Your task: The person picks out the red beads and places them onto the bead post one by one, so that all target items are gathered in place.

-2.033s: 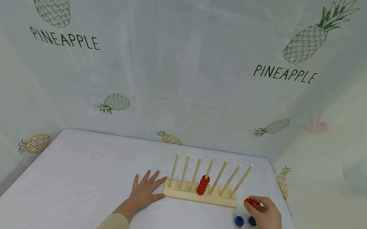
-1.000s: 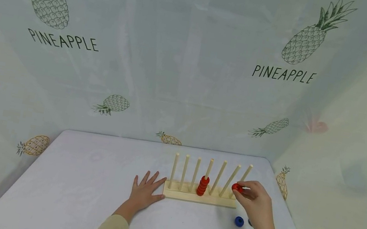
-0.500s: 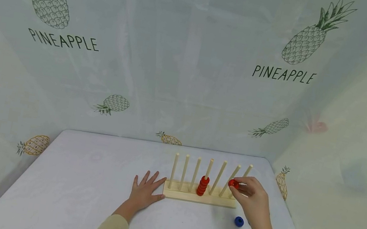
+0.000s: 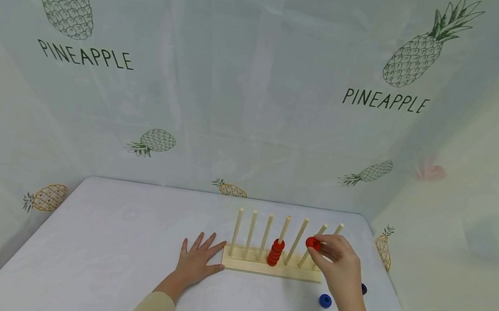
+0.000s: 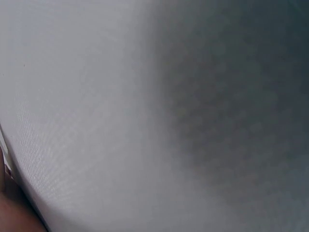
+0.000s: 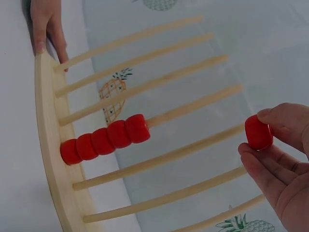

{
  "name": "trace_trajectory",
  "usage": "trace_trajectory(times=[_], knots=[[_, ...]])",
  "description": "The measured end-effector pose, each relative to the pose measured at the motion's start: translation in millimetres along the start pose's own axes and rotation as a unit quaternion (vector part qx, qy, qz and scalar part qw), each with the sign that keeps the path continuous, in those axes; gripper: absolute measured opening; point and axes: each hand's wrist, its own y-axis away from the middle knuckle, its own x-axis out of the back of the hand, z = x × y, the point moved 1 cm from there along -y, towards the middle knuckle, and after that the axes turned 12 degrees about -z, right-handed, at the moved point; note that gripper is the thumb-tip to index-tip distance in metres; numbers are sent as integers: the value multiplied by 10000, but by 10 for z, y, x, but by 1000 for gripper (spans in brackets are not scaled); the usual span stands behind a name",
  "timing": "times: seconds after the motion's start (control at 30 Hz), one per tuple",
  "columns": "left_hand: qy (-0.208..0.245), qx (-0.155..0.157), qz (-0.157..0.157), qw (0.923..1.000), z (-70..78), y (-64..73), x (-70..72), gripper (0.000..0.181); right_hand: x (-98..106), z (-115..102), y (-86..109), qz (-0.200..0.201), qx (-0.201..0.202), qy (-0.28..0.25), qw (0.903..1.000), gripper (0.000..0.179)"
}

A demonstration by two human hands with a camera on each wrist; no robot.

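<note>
A red bead (image 6: 259,132) is pinched between the thumb and fingers of my right hand (image 4: 338,261), raised in front of the right-hand pegs. The wooden peg rack (image 4: 271,270) has several upright pegs in a row. Its middle peg carries a stack of several red beads (image 4: 275,252), while the pegs either side show bare wood. My left hand (image 4: 195,268) lies flat with spread fingers, its thumb and index fingertip at the rack's left end. In the right wrist view, the left hand (image 6: 46,24) touches that same end. The left wrist view is mostly blurred pale surface.
A blue bead (image 4: 325,301) lies on the white table (image 4: 114,254) in front of the rack's right end. A dark bead (image 4: 363,289) shows beside my right wrist. A curtain printed with pineapples (image 4: 259,96) hangs behind the table.
My right hand picked up the red bead from the right of the rack, then carried it up and left towards the pegs. My left hand stayed in place.
</note>
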Motion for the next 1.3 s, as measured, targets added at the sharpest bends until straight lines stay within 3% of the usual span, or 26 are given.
trace_trajectory(times=[0.67,0.9,1.3], knots=[[62,-48,52,10000,36,31,39,65,-78,-205,-136,70,299,23,9995,27],[87,-105,71,9999,48,40,53,65,-104,-259,-165,46,277,-307,9991,27],[29,-38,-4,10000,25,15,22,66,-167,-286,-209,379,261,-596,9972,26]])
